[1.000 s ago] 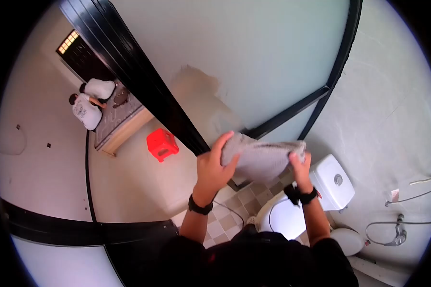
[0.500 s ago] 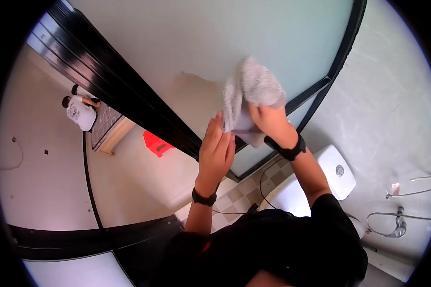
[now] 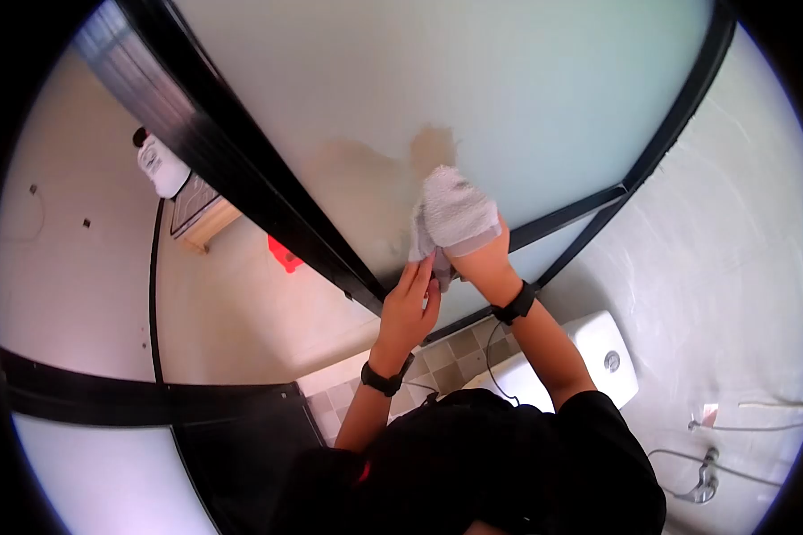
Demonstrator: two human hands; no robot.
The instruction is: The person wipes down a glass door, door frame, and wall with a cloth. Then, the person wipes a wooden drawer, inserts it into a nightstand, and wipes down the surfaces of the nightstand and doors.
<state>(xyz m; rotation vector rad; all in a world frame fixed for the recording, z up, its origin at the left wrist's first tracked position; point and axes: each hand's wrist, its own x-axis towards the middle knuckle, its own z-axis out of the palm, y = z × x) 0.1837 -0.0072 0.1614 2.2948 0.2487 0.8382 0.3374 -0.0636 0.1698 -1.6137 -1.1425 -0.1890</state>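
A light grey cloth [image 3: 459, 214] lies against a frosted glass panel [image 3: 544, 98], draped over the fingers of my right hand [image 3: 484, 267]. That hand is closed on it, its fingertips hidden underneath. My left hand [image 3: 407, 312] is at the cloth's lower left end, near the panel's black frame [image 3: 285, 196]. Its fingers point up along the loose end and appear to hold it, the thumb lower and to the right. Each wrist wears a black band. Brownish blurred patches [image 3: 434, 147] show on the glass just above the cloth.
A white toilet tank [image 3: 602, 357] stands at the lower right, with a wall tap and hose [image 3: 707, 481] beyond it. Through the opening at left are a red stool [image 3: 284, 254], a wooden-edged piece of furniture [image 3: 207, 225] and another person in a white shirt [image 3: 162, 169].
The cloth and my right hand have moved down and slightly left over the glass. My left hand has shifted a little down and right, and the camera view has turned.
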